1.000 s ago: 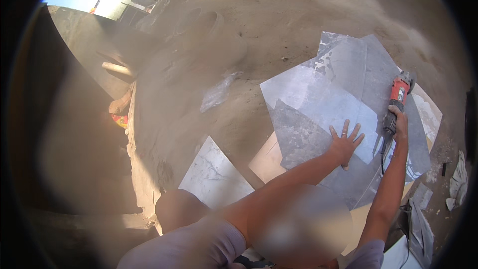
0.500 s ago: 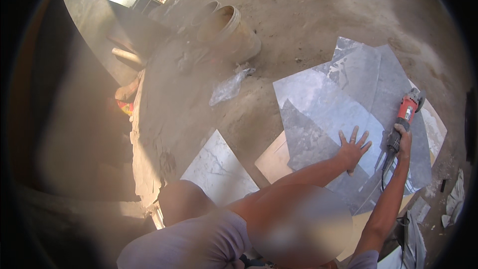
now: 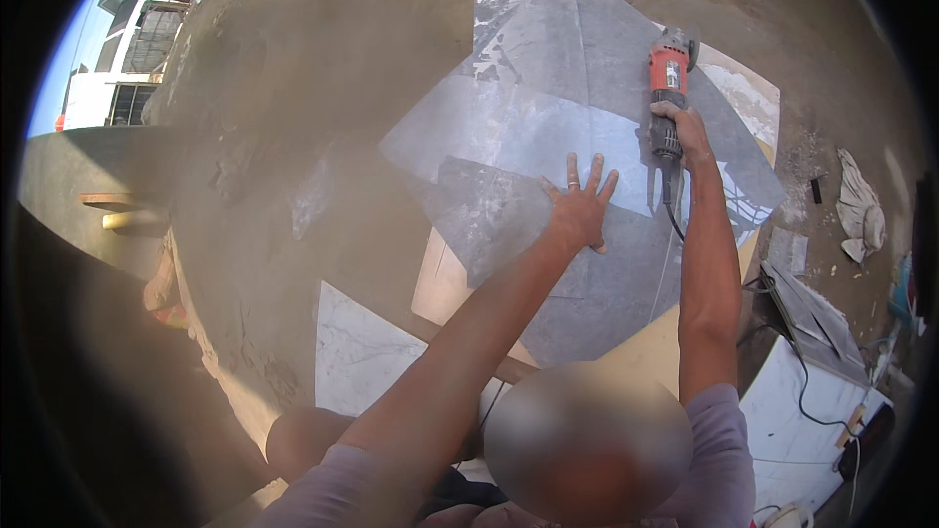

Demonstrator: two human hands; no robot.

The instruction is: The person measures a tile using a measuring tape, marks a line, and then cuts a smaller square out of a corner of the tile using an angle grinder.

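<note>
My left hand (image 3: 579, 203) lies flat with fingers spread on overlapping grey sheets or tiles (image 3: 514, 127), some patched with pale smears. A ring shows on one finger. To its right, my right hand (image 3: 691, 135) grips the black rear body of a red and black angle grinder (image 3: 669, 66). Its disc and guard point away from me, over the far right part of the grey pieces. The cord (image 3: 669, 198) trails back from the grinder's end. Whether the disc touches a surface or spins cannot be made out.
White marbled tile (image 3: 362, 347) lies at lower left, and a pinkish board (image 3: 442, 279) juts from under the stack. At right are a crumpled pale sheet (image 3: 859, 205), white tiles (image 3: 807, 406) and a loose black cable (image 3: 808, 386). A low wall edge (image 3: 220, 376) runs along the left.
The view has turned to the right, so the tiles and both hands sit further left and higher. The buckets no longer show. Both hands keep about the same places on the stack.
</note>
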